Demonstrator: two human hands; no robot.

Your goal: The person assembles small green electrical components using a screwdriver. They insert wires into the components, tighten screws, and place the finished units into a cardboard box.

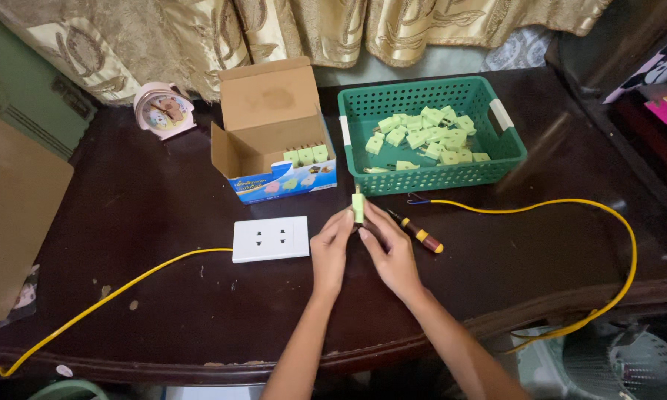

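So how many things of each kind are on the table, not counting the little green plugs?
Green basket: 1
Cardboard box: 1
White socket plate: 1
Screwdriver: 1
Clock: 1
Yellow wires: 2
Total: 7

From my remote seat the view is moderately lit, soft and even, with light that seems to fall from above and slightly behind the camera. The dark polished wooden desk (163,296) shows faint, dull sheen near its right side and swallows most shadow detail. The green perforated plastic basket (507,152) and the white rectangular socket plate (270,239) read brightly against it, without blown glare. Shadows under my hands are weak and short. The corners darken, especially bottom right, and straight lines bow slightly toward the edges. Focus is acceptable centrally; fine detail looks soft and compressed.
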